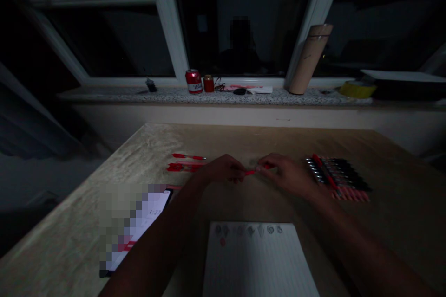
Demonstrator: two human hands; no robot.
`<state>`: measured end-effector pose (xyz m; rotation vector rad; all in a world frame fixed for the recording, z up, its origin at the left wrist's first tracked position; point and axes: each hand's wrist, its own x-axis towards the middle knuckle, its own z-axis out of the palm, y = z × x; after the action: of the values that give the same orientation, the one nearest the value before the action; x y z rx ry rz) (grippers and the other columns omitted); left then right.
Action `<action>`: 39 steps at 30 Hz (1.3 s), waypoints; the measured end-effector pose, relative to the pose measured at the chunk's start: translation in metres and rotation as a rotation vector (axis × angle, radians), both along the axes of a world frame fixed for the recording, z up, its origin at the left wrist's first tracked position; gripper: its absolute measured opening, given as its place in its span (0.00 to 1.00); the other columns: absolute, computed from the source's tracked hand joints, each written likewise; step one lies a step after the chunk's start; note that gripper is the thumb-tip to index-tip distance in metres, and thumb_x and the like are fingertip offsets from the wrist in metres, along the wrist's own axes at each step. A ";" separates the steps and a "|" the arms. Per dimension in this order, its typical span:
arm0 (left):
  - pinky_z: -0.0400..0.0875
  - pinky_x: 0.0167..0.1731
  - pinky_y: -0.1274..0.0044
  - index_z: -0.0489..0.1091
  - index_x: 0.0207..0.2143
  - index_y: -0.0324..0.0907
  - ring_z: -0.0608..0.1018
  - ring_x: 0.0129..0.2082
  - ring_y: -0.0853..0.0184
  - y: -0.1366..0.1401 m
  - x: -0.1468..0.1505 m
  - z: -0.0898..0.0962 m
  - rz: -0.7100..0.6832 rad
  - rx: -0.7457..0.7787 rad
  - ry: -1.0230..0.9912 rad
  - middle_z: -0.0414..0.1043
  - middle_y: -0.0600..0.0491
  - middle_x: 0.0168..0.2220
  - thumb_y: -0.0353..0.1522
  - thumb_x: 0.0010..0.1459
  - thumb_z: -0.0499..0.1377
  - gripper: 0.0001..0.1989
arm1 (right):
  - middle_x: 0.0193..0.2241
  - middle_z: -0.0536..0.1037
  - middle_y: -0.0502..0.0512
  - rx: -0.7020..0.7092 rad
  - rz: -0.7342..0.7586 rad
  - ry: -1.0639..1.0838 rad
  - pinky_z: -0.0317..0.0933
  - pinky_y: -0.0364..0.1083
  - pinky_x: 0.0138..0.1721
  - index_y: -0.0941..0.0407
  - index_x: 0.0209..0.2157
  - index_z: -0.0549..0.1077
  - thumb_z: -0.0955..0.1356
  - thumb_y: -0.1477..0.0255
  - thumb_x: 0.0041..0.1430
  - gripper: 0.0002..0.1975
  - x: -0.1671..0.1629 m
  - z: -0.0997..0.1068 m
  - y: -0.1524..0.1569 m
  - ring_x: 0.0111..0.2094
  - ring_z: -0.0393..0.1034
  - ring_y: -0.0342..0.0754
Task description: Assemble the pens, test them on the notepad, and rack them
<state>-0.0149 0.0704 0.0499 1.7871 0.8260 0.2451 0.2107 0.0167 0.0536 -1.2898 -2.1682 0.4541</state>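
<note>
Over the middle of the table, my left hand (pixel 228 169) pinches a red pen part (pixel 249 172) that points toward my other hand. My right hand (pixel 282 171) has its fingers closed on another red pen part (pixel 267 166), and the two parts meet or nearly meet. Whether they are joined I cannot tell in the dim light. Left of my hands lie a red pen (pixel 188 156) and several more red pen pieces (pixel 177 167), partly hidden by my forearm. A row of black and red pens (pixel 343 174) lies to the right, with one red pen (pixel 322 167) across it.
A lined notepad (pixel 258 264) with scribbled marks lies in front of me. On the left is a lit phone (pixel 139 227), partly blurred out. The windowsill (pixel 167 96) holds a red can (pixel 193 81), a small jar (pixel 208 83), a tall cylinder (pixel 310 60) and yellow tape (pixel 357 89).
</note>
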 end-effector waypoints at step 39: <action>0.59 0.31 0.77 0.62 0.29 0.40 0.68 0.28 0.70 -0.017 0.019 -0.047 0.195 0.604 0.116 0.65 0.55 0.26 0.39 0.64 0.41 0.18 | 0.30 0.78 0.52 0.189 -0.072 -0.320 0.56 0.43 0.28 0.50 0.40 0.76 0.56 0.60 0.65 0.19 -0.008 -0.030 -0.010 0.29 0.71 0.44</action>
<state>0.0042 0.0533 0.0027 2.2963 1.0895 0.5707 0.2030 0.0068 0.0238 -1.4044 -2.3456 0.0105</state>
